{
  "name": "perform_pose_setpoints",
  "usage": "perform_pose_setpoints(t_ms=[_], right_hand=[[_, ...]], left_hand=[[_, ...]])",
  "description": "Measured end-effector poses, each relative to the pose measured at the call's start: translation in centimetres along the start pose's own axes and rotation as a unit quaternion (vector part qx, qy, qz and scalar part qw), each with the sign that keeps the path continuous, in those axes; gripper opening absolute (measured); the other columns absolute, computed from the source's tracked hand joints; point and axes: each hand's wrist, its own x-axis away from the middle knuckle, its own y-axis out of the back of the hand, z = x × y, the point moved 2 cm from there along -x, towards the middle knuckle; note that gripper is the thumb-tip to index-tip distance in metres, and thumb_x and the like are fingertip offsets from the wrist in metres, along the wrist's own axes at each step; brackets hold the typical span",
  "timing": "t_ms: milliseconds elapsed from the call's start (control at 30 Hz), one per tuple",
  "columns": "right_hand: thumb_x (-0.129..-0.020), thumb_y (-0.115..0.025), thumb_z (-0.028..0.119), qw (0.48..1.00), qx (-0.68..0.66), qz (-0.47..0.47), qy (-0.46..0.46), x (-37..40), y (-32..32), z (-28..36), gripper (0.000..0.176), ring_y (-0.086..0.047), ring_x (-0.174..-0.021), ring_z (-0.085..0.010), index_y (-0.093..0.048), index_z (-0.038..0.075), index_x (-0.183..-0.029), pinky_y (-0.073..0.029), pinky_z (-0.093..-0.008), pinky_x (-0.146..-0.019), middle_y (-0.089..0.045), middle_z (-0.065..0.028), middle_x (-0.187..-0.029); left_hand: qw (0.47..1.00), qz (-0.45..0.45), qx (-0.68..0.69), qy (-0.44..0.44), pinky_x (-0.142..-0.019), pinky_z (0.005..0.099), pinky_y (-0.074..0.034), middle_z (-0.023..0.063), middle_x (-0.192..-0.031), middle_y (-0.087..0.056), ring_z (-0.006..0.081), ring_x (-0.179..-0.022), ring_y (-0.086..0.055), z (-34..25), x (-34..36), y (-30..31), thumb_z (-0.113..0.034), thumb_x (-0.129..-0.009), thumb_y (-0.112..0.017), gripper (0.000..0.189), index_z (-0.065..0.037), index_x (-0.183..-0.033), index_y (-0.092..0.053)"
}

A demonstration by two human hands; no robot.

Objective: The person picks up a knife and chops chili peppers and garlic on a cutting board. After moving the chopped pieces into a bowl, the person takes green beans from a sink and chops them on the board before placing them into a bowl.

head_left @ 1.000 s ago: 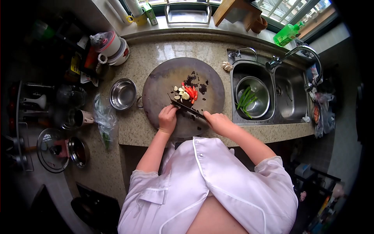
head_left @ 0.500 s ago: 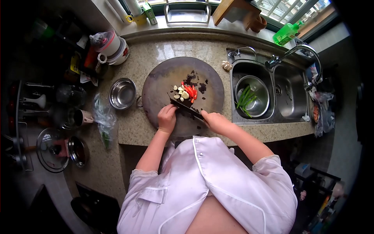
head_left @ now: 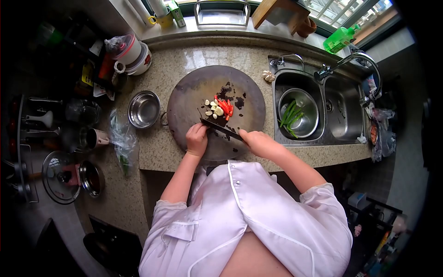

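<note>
granite counter [head_left: 184, 60] | round chopping board [head_left: 194, 92] | steel bowl [head_left: 144, 109] | plastic bag [head_left: 121, 141] | garlic bulb [head_left: 268, 76]

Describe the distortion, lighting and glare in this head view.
Head view: strong fisheye, so the counter and sink bow and the corners go black; daylight from the window glares on the counter behind the chopping board; the picture's left edge sits in shadow; knife, left hand and right hand look sharp.

The knife [head_left: 222, 129] handle was hidden inside the right hand [head_left: 259, 144]. The left hand [head_left: 197, 140] covered whatever it pressed; the dark bits [head_left: 240, 102] beyond were too small to identify.
</note>
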Motion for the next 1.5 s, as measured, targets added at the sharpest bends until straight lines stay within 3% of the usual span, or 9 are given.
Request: perform_pose_setpoints(t_ms=[367, 467, 600, 667, 767, 967, 1300, 1500], right_hand=[[-0.093, -0.05, 0.012, 0.995, -0.077, -0.058, -0.009, 0.2, -2.2, -1.1, 0.013, -0.062, -0.081, -0.0465, -0.044, 0.005, -0.102, -0.047, -0.0552, -0.07, -0.064, -0.0247, -0.08], [-0.095, -0.052, 0.014, 0.975, -0.142, -0.166, -0.043, 0.9, -2.4, -2.5, 0.016, -0.06, -0.078, -0.0487, -0.043, 0.005, -0.104, -0.044, -0.0555, -0.066, -0.061, -0.0273, -0.077], [-0.095, -0.052, 0.013, 0.959, -0.189, -0.198, -0.08, 1.9, -2.0, -3.3, 0.015, -0.059, -0.078, -0.0499, -0.043, 0.004, -0.103, -0.044, -0.055, -0.066, -0.061, -0.0284, -0.076], [-0.095, -0.052, 0.014, 0.959, -0.187, -0.197, -0.084, 2.2, -2.5, -3.9, 0.016, -0.059, -0.078, -0.0501, -0.043, 0.004, -0.103, -0.044, -0.0553, -0.066, -0.061, -0.0284, -0.076], [-0.095, -0.053, 0.015, 0.96, -0.183, -0.195, -0.087, 2.5, -3.4, -4.5, 0.017, -0.059, -0.079, -0.0505, -0.043, 0.004, -0.102, -0.043, -0.0558, -0.067, -0.061, -0.0287, -0.077], [-0.094, -0.054, 0.015, 0.958, -0.189, -0.197, -0.088, 3.3, -3.8, -4.3, 0.017, -0.058, -0.08, -0.0513, -0.044, 0.004, -0.101, -0.043, -0.0562, -0.068, -0.061, -0.0293, -0.077], [-0.094, -0.054, 0.015, 0.959, -0.189, -0.194, -0.077, 3.3, -3.9, -3.6, 0.016, -0.058, -0.079, -0.0509, -0.045, 0.003, -0.1, -0.043, -0.0562, -0.067, -0.061, -0.0292, -0.077], [-0.093, -0.055, 0.014, 0.956, -0.205, -0.184, -0.098, 3.2, -3.9, -3.7, 0.015, -0.059, -0.078, -0.0503, -0.046, 0.003, -0.1, -0.043, -0.0547, -0.066, -0.061, -0.0289, -0.076]], left_hand=[[0.999, -0.009, 0.036, 0.026, -0.072, 0.0401, -0.053, 0.0115, -0.088, -0.066, 0.0325, -0.08, -0.065, -0.4, -0.9, 0.2, 0.002, -0.077, -0.067, 0.01, -0.004, -0.085, -0.067], [0.996, 0.005, 0.052, 0.067, -0.071, 0.0392, -0.052, 0.0109, -0.089, -0.064, 0.0314, -0.079, -0.064, -0.9, -1.4, 0.5, -0.003, -0.079, -0.07, 0.009, -0.003, -0.088, -0.068], [0.997, 0.045, 0.012, 0.065, -0.078, 0.0386, -0.049, 0.0097, -0.096, -0.059, 0.0286, -0.09, -0.058, -1.9, -3.2, -0.2, -0.011, -0.078, -0.075, 0.023, -0.006, -0.1, -0.069], [0.993, 0.094, 0.015, 0.066, -0.083, 0.0402, -0.045, 0.0101, -0.101, -0.055, 0.03, -0.095, -0.052, -2.6, -4.4, -0.9, -0.016, -0.076, -0.078, 0.035, -0.008, -0.109, -0.068], [0.993, 0.098, -0.003, 0.065, -0.085, 0.0407, -0.044, 0.0109, -0.101, -0.053, 0.0307, -0.096, -0.05, -3.6, -5.5, -2.2, -0.014, -0.075, -0.078, 0.037, -0.008, -0.11, -0.067], [0.995, 0.08, 0.018, 0.065, -0.084, 0.0408, -0.045, 0.0115, -0.1, -0.054, 0.0315, -0.095, -0.051, -2.4, -4.6, -3.9, -0.01, -0.075, -0.077, 0.028, -0.005, -0.1, -0.066], [0.996, 0.057, 0.047, 0.053, -0.085, 0.0405, -0.048, 0.0125, -0.102, -0.058, 0.0327, -0.099, -0.056, -1.6, -1.7, -0.7, -0.004, -0.074, -0.075, 0.022, -0.002, -0.093, -0.065], [0.997, 0.072, 0.017, 0.039, -0.087, 0.0406, -0.047, 0.0132, -0.106, -0.059, 0.0333, -0.099, -0.057, 1.2, -0.6, 2.1, -0.003, -0.075, -0.074, 0.026, -0.003, -0.099, -0.064]])
